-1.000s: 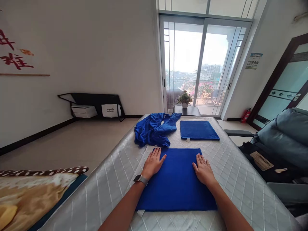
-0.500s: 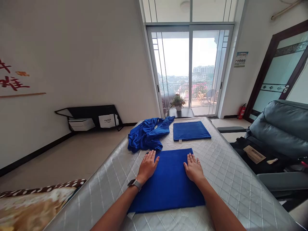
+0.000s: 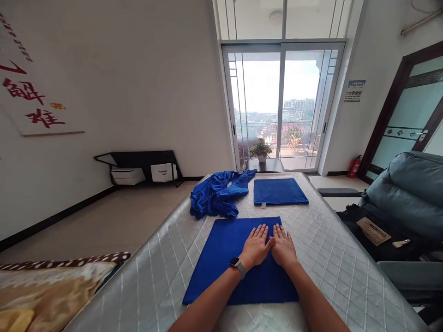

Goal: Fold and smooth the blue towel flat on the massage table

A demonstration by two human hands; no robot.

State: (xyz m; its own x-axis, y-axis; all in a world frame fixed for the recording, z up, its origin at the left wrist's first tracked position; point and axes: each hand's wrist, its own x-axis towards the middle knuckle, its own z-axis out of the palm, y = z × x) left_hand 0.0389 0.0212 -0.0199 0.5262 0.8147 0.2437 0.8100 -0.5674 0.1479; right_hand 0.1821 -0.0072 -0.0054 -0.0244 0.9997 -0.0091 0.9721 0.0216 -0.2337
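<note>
A blue towel [image 3: 214, 258] lies flat as a neat rectangle on the quilted silver surface in front of me. My left hand [image 3: 256, 244] rests flat on its right half, fingers stretched out and palm down; a watch is on that wrist. Close beside it, my right hand [image 3: 284, 245] lies flat near the towel's right edge, fingers extended, the thumbs touching or nearly so. Beyond, a second folded blue towel [image 3: 281, 191] lies flat with a small white tag at its near edge. To its left is a crumpled heap of blue cloth [image 3: 218, 193].
The quilted silver bed-like surface [image 3: 155, 276] spans the foreground. A grey armchair [image 3: 411, 193] stands at the right, with a cardboard piece [image 3: 373, 230] on it. At the lower left lies a patterned blanket [image 3: 58, 286]. A potted plant [image 3: 262, 150] stands before the glass door.
My left hand has slid right across the towel, from its left edge to beside my right hand. My right hand has stayed near the right edge. The view has turned slightly left.
</note>
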